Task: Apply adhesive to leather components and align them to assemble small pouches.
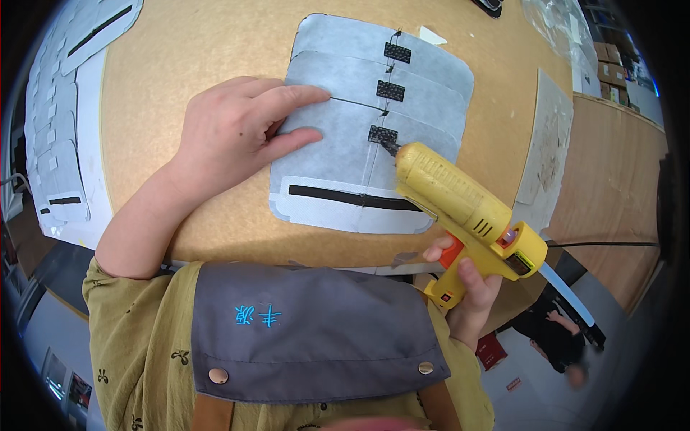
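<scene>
A pale grey-blue layered panel [323, 154] with rounded corners lies on the table in front of me. Three small black textured patches [390, 90] run down its middle, and a black strip [330, 196] crosses its near end. My left hand [248, 122] rests at the panel's left side, thumb and forefinger stretched apart on its surface. In my right hand [471, 280] is a yellow hot glue gun [460, 190], with a finger at its orange trigger. Its dark nozzle [389, 146] meets the nearest patch, and a whitish glue stick [568, 293] sticks out at its back.
Similar grey panels [61, 154] are stacked at the left. A stained pale board [548, 144] lies along the right table edge, near clear plastic [550, 29]. The gun's black cord [604, 244] runs right. Another person [550, 334] is at the lower right.
</scene>
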The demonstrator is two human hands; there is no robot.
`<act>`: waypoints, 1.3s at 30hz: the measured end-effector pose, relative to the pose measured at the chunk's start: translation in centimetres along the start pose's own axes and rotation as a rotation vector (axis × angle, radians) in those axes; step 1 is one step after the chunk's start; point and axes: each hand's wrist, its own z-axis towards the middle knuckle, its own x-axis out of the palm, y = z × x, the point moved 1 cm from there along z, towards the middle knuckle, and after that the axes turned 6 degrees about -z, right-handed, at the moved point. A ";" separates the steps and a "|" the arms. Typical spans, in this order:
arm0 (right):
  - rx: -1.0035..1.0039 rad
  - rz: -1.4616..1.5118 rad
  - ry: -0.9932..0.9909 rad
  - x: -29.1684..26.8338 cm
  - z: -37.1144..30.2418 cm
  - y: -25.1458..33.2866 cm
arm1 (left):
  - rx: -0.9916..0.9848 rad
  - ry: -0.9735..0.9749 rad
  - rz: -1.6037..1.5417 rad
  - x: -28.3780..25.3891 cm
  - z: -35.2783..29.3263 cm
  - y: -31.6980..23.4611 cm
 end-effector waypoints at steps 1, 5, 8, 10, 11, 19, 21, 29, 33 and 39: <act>-0.018 0.009 -0.001 -0.2 0.0 -0.1 | 0.004 0.000 0.000 0.1 0.0 0.0; -0.018 0.012 -0.017 -0.8 -0.3 -0.5 | -0.001 0.009 0.004 0.2 0.0 0.1; -0.026 0.004 0.004 -1.1 -0.2 -0.8 | -0.011 0.013 0.004 0.1 0.0 0.0; -0.033 -0.008 0.020 -1.3 -0.2 -1.0 | -0.009 0.011 0.010 0.1 -0.1 0.0; -0.034 -0.007 0.021 -1.3 -0.2 -1.0 | -0.009 0.010 0.011 0.1 -0.1 0.0; -0.065 0.061 -0.068 -0.8 0.3 -0.6 | -0.022 0.024 0.012 0.2 -0.2 -0.2; -0.052 0.035 -0.065 -0.9 0.6 -0.4 | -0.018 0.025 0.007 0.2 0.0 -0.2; -0.029 -0.016 -0.220 0.0 0.6 -0.7 | -0.049 0.068 0.029 -0.6 0.3 0.3; -0.136 0.358 -0.173 -3.9 1.4 -2.7 | -0.097 0.006 -0.053 -1.3 -1.6 0.3; -0.304 0.679 0.125 -21.1 1.5 -8.0 | -0.317 -0.180 -0.637 -2.0 -0.3 0.6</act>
